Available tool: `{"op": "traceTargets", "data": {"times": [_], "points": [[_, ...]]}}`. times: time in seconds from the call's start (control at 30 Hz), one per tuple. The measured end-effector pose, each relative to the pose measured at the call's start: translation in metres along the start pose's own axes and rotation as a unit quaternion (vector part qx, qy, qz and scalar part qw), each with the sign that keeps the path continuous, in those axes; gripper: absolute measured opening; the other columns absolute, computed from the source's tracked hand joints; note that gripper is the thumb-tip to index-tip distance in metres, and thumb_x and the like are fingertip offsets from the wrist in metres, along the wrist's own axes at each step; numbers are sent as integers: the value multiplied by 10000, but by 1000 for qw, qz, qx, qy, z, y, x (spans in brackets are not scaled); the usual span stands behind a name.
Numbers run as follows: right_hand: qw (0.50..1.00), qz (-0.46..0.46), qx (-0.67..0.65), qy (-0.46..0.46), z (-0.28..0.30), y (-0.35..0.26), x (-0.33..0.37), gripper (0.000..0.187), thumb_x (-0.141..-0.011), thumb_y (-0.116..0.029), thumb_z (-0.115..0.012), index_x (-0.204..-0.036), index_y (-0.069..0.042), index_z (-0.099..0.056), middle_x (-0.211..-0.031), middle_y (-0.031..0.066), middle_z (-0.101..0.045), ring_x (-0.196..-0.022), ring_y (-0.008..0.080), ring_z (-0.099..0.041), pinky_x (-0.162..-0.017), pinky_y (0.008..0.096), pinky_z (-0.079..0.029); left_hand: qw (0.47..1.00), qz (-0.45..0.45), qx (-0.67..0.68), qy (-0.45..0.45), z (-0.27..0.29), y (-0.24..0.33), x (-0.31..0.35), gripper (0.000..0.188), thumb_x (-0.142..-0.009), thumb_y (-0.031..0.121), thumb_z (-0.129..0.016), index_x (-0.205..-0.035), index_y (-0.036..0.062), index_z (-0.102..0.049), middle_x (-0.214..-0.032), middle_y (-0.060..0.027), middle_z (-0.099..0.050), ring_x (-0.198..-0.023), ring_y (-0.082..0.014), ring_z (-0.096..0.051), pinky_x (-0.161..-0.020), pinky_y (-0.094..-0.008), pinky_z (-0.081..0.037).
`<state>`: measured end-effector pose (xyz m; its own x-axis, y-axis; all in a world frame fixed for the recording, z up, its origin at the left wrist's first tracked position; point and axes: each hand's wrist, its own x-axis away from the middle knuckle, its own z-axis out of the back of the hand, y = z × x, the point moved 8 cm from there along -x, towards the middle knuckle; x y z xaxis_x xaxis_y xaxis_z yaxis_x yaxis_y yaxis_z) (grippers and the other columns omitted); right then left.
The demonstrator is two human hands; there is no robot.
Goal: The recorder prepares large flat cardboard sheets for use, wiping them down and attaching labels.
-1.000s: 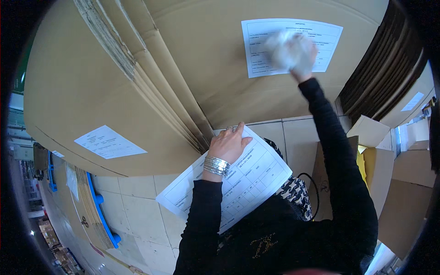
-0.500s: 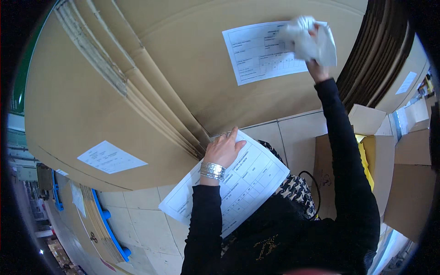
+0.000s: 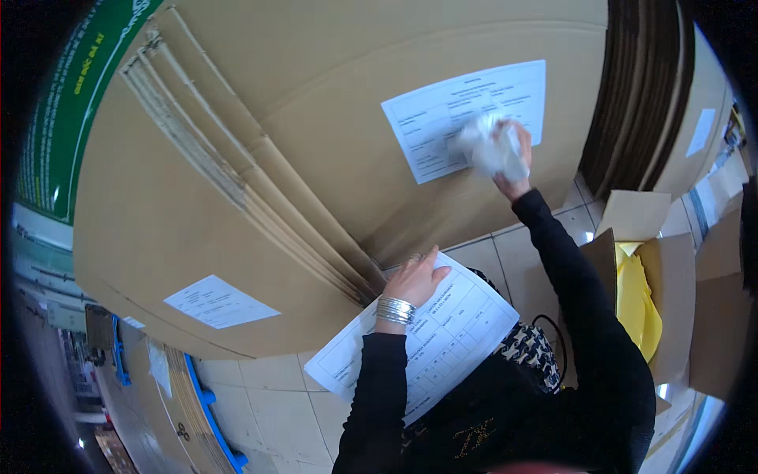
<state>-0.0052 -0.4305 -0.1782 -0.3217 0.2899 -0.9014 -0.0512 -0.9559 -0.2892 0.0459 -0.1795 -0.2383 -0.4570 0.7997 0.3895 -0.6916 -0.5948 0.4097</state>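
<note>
Upper right: right hand (image 3: 517, 154), grip bunching white cloth (image 3: 489, 148), apparently against label (image 3: 450, 112). Centre: left hand (image 3: 416, 280), flat, steadying paper (image 3: 456, 336).

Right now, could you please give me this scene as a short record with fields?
Left hand: resting on loose printed paper
Left wrist: silvery bracelets
Right hand: holding a crumpled white wad, blurred, over the upper sheet's lower part
Upper sheet: on upright cardboard
Left side: another sheet on cardboard
Right side: open carton holding something yellow
</note>
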Motion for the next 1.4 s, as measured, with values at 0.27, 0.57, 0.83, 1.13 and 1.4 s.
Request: {"op": "traceTargets", "data": {"times": [0.27,0.57,0.83,1.13,1.4], "points": [[986,160,4,47,-87,-156,-97,195,-698,-215,-601,-890,-221,-569,-1114,51,-527,-1012,280,-510,-776,492,-420,998,7,21,-59,-8,2,-6,585,-901,444,-437,-1362,87,-388,-1209,-277,-516,-1092,-407,-521,-945,-443,-405],[982,-59,-42,174,25,65,-86,425,-663,-267,-740,-1052,-151,-612,-1023,68,-623,-962,272,-592,-827,352,-467,999,-22,-7,26,-3,5,3,558,-908,433,-452,-1316,52,-429,-1177,-253,-536,-1058,-410,-530,-883,-453,-438],[855,-429,18,290,40,181,113,442,-813,-377,-655,-1145,-91,-597,-1180,116,-597,-1131,263,-535,-985,366,-376,997,-56,-46,37,0,20,-8,537,-912,399,-466,-1304,32,-437,-1161,-251,-551,-1055,-401,-538,-880,-448,-439],[820,-495,-115,263,-23,100,104,591,-773,-463,-685,-1180,-54,-557,-1206,148,-559,-1137,307,-500,-992,397,-347,997,-73,16,33,6,5,-1,562,-871,394,-553,-1293,35,-457,-1157,-256,-553,-1068,-392,-532,-902,-424,-427],[997,73,-25,-16,-35,-52,-49,402,-651,-200,-638,-1051,-167,-625,-1222,187,-500,-1132,365,-471,-892,468,-365,983,-94,94,125,34,26,16,737,-750,242,-705,-1387,115,-358,-1058,-239,-575,-1006,-374,-553,-871,-405,-437]]}}
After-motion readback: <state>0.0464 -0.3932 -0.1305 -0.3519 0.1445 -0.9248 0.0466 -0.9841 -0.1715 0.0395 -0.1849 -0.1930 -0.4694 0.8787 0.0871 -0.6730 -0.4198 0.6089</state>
